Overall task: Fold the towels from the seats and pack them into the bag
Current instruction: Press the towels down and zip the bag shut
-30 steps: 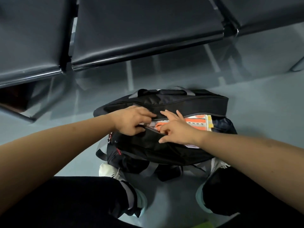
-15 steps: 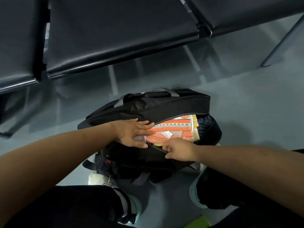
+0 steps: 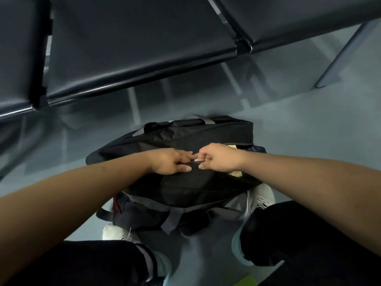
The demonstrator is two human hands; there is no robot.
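Grey floor (image 3: 309, 131), bag (image 3: 185, 188) between my feet (image 3: 260, 198). My left hand (image 3: 169, 162) lies flat, pressing the top down; my right hand (image 3: 220, 159) pinches the zip (image 3: 197, 161). I should pull steadily, keeping the towel (image 3: 236, 173) clear.

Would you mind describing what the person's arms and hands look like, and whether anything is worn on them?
Both arms are bare: the left forearm and right forearm show no sleeve as far as the frame's edge. The left hand and right hand wear no gloves, and no watch, bracelet or ring is visible on the sides facing the camera.
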